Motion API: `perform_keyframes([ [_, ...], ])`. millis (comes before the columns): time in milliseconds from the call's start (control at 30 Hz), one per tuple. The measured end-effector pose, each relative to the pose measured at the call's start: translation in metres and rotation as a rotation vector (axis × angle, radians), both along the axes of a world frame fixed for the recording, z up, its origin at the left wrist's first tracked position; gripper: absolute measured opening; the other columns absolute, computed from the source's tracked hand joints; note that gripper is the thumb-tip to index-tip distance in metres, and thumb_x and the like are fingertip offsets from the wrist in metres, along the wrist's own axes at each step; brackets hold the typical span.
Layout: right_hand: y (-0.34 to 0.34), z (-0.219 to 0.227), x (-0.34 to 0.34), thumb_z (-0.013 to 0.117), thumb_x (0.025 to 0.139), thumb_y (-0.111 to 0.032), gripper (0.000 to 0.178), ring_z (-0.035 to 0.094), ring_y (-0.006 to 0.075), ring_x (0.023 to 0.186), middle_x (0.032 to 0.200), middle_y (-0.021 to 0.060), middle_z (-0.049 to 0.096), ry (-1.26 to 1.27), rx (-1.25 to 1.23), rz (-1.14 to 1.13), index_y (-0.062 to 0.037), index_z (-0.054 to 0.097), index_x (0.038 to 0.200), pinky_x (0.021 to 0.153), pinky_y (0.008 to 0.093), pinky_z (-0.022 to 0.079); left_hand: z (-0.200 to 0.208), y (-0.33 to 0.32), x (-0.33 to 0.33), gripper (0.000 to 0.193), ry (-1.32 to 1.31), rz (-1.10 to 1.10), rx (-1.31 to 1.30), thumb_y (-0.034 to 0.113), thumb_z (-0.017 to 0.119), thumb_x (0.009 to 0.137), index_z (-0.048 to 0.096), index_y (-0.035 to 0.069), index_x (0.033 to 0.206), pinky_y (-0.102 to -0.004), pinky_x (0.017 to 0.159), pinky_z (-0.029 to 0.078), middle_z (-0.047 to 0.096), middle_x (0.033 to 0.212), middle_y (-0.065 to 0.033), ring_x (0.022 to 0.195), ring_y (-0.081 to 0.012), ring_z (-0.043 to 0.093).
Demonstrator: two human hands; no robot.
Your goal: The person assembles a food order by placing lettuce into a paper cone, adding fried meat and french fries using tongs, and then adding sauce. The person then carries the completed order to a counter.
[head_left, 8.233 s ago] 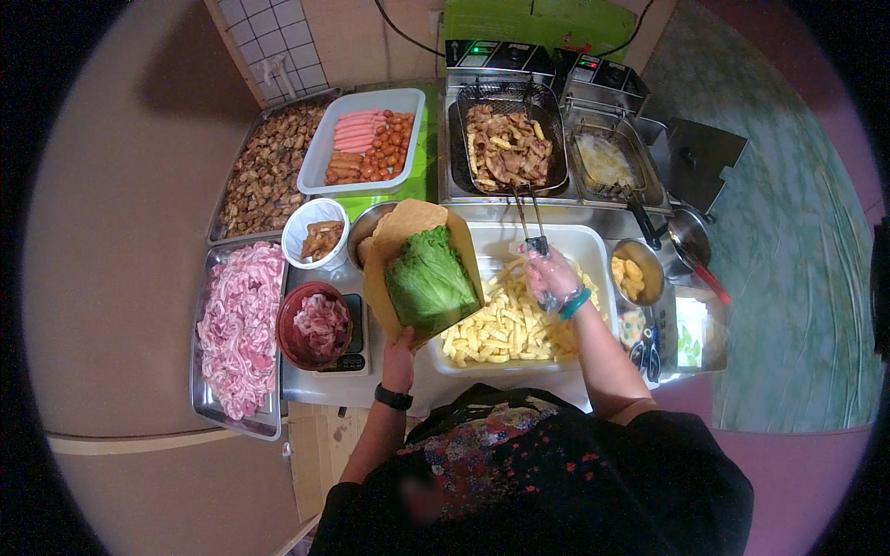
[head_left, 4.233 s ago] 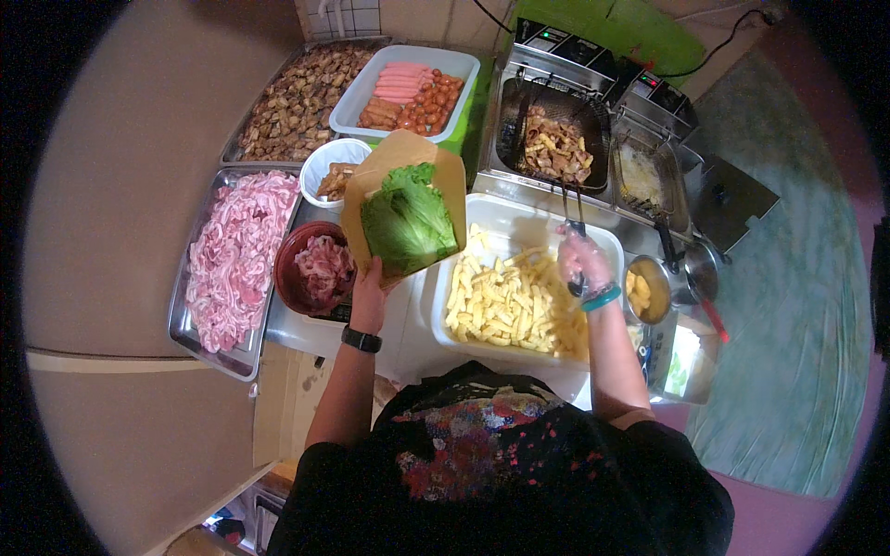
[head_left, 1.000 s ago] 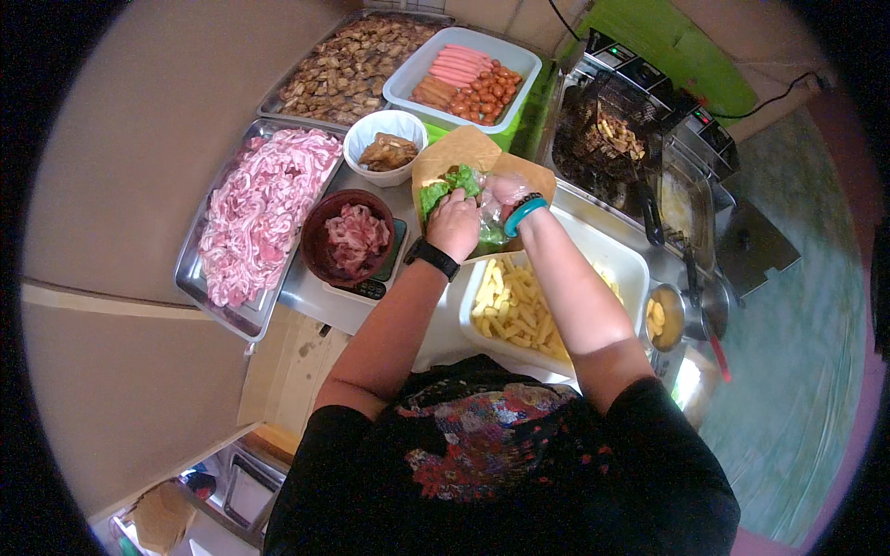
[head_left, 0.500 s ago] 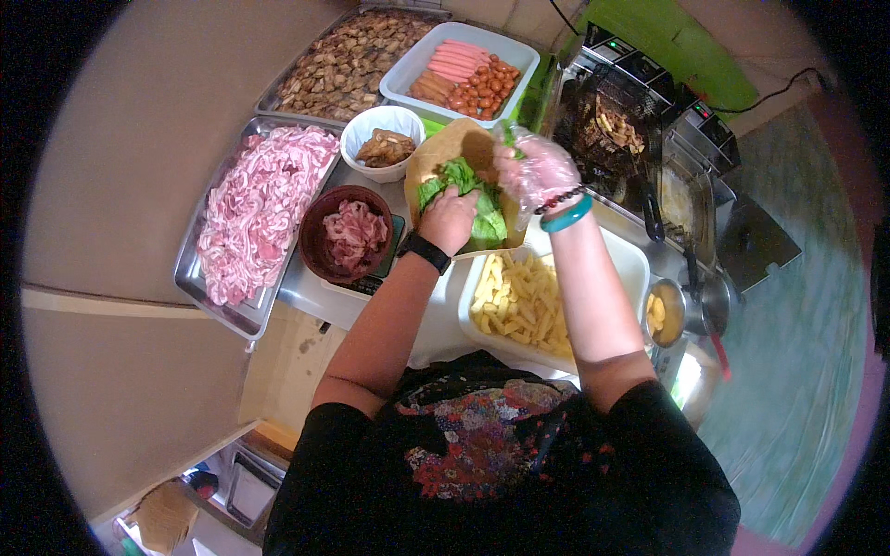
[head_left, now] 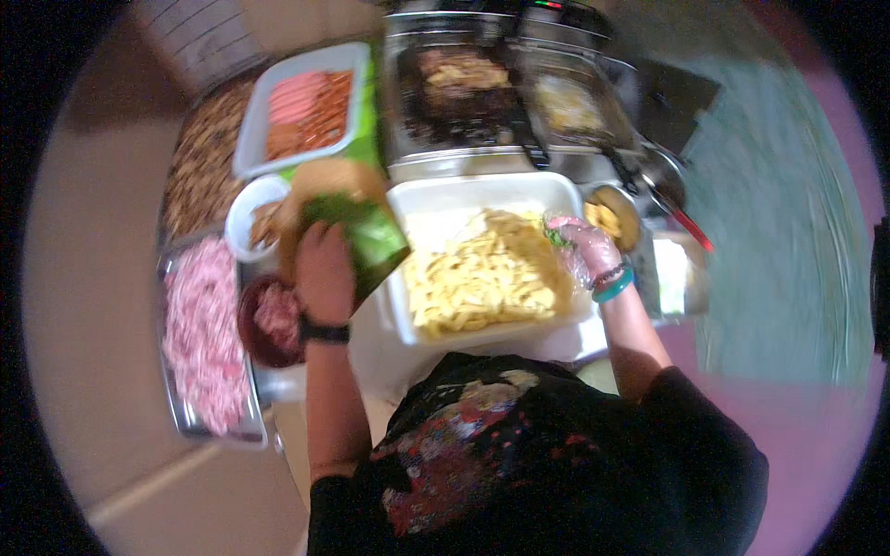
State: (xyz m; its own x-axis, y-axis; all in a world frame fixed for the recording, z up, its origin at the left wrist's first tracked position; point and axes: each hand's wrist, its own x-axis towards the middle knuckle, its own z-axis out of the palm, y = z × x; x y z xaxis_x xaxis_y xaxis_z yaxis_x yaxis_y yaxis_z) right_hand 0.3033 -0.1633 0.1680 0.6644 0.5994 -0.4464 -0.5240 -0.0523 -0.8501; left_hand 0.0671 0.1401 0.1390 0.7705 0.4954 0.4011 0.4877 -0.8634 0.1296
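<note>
Okay, I see fries (head_left: 477, 278) in the white tub (head_left: 398, 296). At nine o'clock, the left hand (head_left: 326, 275) is on lettuce (head_left: 378, 233) in the brown box (head_left: 324, 174), finger grip too blurry to tell. At three, the right hand (head_left: 584, 248) pinches a green bit (head_left: 555, 237) by the tub's edge. Open room between.

The paper box (head_left: 336, 173) looks matt, the plastic tub (head_left: 464, 195) smooth.

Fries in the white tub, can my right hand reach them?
Probably yes: your right hand is at the right side of the tub and the fries lie uncovered, though that hand seems to hold a green scrap.
</note>
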Motion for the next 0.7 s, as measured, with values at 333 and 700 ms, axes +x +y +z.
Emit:
perform_keyframes([
  [333, -0.157, 0.030, 0.144, 0.057, 0.077, -0.048, 0.048, 0.058, 0.0235, 0.076, 0.087, 0.0119, 0.057, -0.022, 0.201, -0.991, -0.0038, 0.052, 0.095, 0.058, 0.0328, 0.052, 0.037, -0.041, -0.030, 0.068, -0.425, 0.152, -0.169, 0.040, 0.052, 0.079, 0.026, 0.006, 0.132, -0.0442, 0.100, 0.021, 0.031, 0.133, -0.0190, 0.123, -0.0333, 0.027],
  [700, -0.182, -0.014, 0.266, 0.048, 0.081, -0.048, 0.043, 0.055, 0.0303, 0.075, 0.086, 0.0129, 0.055, -0.255, 0.285, -1.092, -0.0079, 0.044, 0.097, 0.067, 0.0488, 0.046, -0.015, -0.055, -0.053, 0.072, -0.848, 0.249, -0.795, 0.012, 0.057, 0.080, 0.011, 0.004, 0.135, -0.0354, 0.099, 0.026, 0.026, 0.135, -0.0155, 0.119, -0.0257, 0.032],
])
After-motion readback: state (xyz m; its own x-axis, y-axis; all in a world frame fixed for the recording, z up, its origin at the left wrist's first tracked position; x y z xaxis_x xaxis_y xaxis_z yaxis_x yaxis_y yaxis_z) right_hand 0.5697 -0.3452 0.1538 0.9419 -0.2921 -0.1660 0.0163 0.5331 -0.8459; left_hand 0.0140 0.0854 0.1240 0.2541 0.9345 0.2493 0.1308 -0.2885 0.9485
